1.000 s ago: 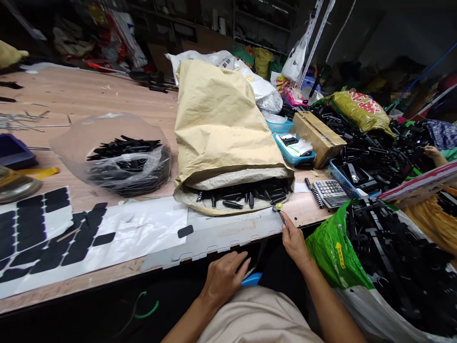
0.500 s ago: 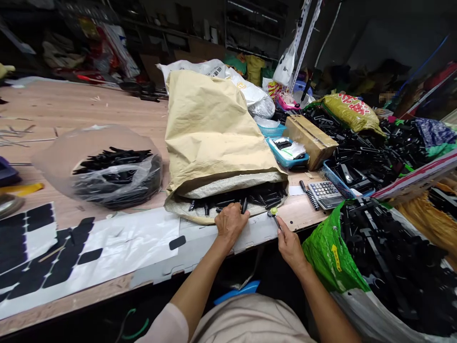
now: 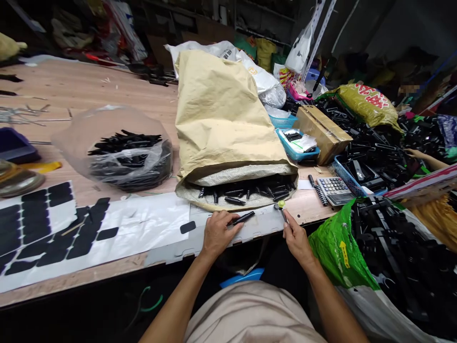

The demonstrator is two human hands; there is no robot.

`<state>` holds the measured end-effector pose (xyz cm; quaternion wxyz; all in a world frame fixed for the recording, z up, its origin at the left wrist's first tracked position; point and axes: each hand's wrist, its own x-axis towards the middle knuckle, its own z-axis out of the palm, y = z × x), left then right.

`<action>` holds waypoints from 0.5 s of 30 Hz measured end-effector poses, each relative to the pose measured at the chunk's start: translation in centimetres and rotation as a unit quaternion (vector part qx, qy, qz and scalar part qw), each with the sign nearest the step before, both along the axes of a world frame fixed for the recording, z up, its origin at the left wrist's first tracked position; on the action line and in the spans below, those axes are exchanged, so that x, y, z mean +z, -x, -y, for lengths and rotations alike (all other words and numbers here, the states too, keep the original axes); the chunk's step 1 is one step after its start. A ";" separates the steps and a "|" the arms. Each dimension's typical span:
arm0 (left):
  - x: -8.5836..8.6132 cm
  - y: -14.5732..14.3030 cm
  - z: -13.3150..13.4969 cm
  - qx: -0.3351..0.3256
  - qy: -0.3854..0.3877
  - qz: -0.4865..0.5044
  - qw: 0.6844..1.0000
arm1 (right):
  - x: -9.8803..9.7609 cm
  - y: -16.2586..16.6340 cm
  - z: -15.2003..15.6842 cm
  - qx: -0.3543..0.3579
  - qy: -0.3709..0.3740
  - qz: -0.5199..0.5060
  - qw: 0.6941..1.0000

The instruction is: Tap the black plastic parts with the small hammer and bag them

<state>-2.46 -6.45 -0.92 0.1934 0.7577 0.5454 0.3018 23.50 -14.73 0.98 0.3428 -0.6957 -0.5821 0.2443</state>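
Note:
Just in front of the bag's mouth, my left hand (image 3: 218, 232) pinches a slim black tube-like piece (image 3: 244, 217), which points to the right. My right hand (image 3: 297, 238) grips the handle of a small hammer (image 3: 280, 206) whose head has a yellow-green end. The hammer head rests over or just above the grey strip (image 3: 262, 220) along the table edge; contact cannot be told. A large tan sack (image 3: 228, 114) lies with its mouth facing me. Several similar black pieces (image 3: 235, 200) lie in its opening.
To the left stands a clear plastic bag (image 3: 130, 166) of black parts beside a white sheet (image 3: 143, 221) with black stickers. On the right are a calculator (image 3: 334, 188), a green sack (image 3: 332, 238) of black parts, a cardboard box (image 3: 321, 131), and another person's hand (image 3: 417, 154) at the pile.
My left hand has drawn back from the sack's mouth toward the table edge, bringing a black piece. My right hand still holds the hammer. Another person's hand has appeared at the far right.

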 end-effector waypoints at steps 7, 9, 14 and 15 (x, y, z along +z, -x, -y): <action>0.2 -0.1 0.0 0.000 0.032 -0.005 0.999 | 3.6 5.3 0.6 0.140 -0.007 -0.026 0.990; 0.4 -0.1 0.0 0.000 0.045 -0.006 0.999 | 3.7 6.5 0.4 0.172 -0.011 -0.013 0.985; 0.7 -0.1 0.0 0.006 0.066 -0.001 0.998 | 2.8 7.7 0.2 0.198 -0.003 0.032 0.980; 0.7 -0.2 0.0 0.007 0.069 0.001 0.998 | 2.7 7.7 0.2 0.199 -0.001 0.037 0.979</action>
